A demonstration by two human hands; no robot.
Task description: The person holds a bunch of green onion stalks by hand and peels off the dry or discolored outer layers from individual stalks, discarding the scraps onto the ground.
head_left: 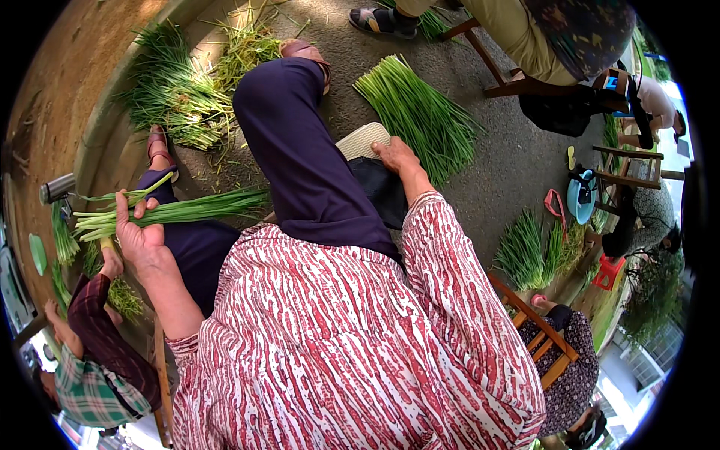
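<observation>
A small bunch of garlic chives [202, 208] lies across my left hand [139, 229], which is raised over my left thigh. Its fingers are bent round the stalks, with the pale ends pointing left and the green tips toward my lap. A few stalks stand apart above the rest, between the fingers. My right hand [399, 157] is beside my right knee, its fingers closed at the edge of a cream ribbed pad [363, 141]. Black cloth [381, 191] shows under the pad. Just right of that hand, a large pile of chives [420, 116] is spread on the ground.
Another chive heap [176, 97] lies by the curb, next to yellowed trimmings [247, 52]. More chives [525, 251] lie at the right, near a blue basin [581, 196] and a red stool [607, 271]. Several people sit around on wooden chairs [544, 330].
</observation>
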